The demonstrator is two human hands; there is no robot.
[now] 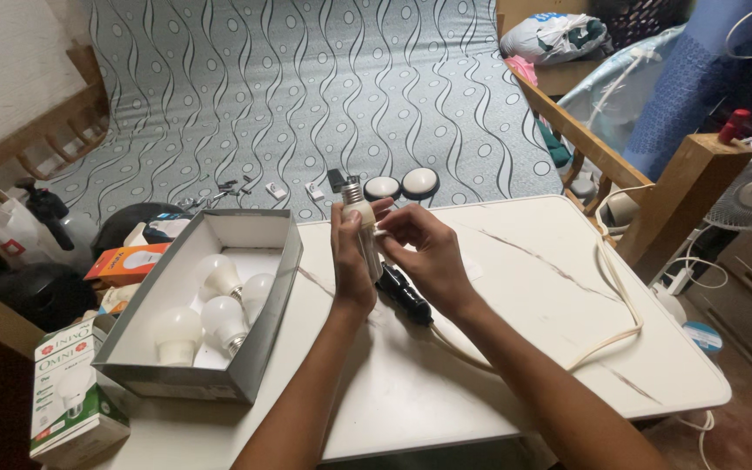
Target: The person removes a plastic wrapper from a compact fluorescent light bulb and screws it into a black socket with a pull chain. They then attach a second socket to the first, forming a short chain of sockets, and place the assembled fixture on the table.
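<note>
Holding the light bulb (363,228) upright above the white counter (533,348), we close our left hand (352,252) around its body while our right hand (424,252) fingers pinch its side, judging it light, smooth, fragile, and best gripped near the metal base.

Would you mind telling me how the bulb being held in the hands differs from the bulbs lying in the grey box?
The held bulb is upright above the white table, gripped by the left hand and touched by the right hand; the boxed bulbs lie loose and tilted in the grey box. The held bulb's metal screw base points up and shows plainly; the boxed bulbs show mostly their round white globes. All look like white screw-base bulbs.
</note>
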